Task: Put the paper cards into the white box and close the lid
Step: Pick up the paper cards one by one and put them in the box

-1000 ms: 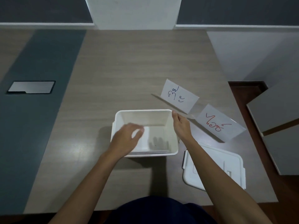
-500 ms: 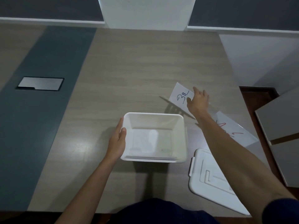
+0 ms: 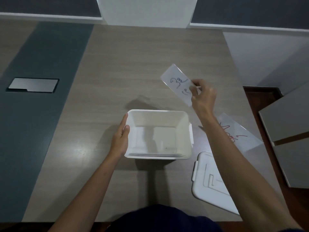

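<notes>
A dim, cool-toned indoor scene is shown, lit from overhead. A soft glare patch is seen on the wooden table (image 3: 150,64) left of the white box (image 3: 184,131). Dark shadows are cast beneath the box and beyond its far rim. Slight motion blur is seen on the right hand (image 3: 203,97). Straight edges are bowed towards the frame borders.

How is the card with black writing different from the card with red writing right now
The black-ink card is lifted off the table, pinched in the right hand; the red-ink card lies on the table, untouched. The black-ink card shows nearly whole, while the red-ink card is partly hidden behind the right forearm. Their ink colours differ. Both are white, glossy, handwritten, and outside the white box.
</notes>
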`<state>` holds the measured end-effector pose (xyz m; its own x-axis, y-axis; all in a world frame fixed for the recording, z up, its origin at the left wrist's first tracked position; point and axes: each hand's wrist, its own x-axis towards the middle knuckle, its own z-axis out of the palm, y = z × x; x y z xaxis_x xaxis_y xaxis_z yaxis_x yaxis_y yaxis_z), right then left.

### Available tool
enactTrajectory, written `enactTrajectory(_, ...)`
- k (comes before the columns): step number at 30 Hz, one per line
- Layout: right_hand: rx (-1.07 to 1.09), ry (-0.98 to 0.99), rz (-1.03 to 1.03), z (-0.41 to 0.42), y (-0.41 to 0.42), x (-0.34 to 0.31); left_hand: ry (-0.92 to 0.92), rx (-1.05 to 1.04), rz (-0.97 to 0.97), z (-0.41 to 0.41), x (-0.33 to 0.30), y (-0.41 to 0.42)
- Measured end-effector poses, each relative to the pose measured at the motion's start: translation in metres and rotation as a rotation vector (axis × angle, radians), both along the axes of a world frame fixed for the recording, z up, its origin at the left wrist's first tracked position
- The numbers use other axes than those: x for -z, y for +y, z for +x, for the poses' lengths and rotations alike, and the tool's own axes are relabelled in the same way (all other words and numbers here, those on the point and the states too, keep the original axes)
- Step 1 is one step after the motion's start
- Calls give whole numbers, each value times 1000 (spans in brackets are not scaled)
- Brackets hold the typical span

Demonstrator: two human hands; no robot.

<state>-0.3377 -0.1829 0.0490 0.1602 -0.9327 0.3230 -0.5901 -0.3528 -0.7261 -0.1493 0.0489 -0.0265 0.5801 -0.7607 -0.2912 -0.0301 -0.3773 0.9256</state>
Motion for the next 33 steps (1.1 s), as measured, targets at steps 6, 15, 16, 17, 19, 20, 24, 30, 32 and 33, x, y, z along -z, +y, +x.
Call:
enactTrajectory(6, -203, -154, -148, 7, 64, -59, 34, -3, -6, -2, -3, -4)
enactTrajectory(15, -480, 286, 210, -2, 106, 5, 67, -50, -32, -1, 1, -4)
enactTrajectory(16, -504, 318, 248, -2, 109, 12, 70, -52, -38, 0, 1, -4)
enactTrajectory(17, -524, 348, 279, -3, 112, 18, 72, -50, -46, 0, 2, -4)
enactTrajectory(19, -549, 391, 330, -3, 118, 26, 70, -45, -68, 0, 4, -4)
enactTrajectory(20, -563, 404, 351, -4, 120, 28, 71, -44, -79, 0, 5, -4)
enactTrajectory(24, -682, 473, 476, -8, 130, 30, 83, -49, -93, 0, 6, -4)
enactTrajectory(30, -709, 505, 598, -11, 136, 32, 80, -39, -94, 1, 7, -5)
enactTrajectory(32, -698, 469, 607, -13, 136, 30, 59, -34, -81, 1, 8, -6)
enactTrajectory(33, -679, 430, 606, -14, 134, 29, 52, -31, -72, 1, 8, -6)
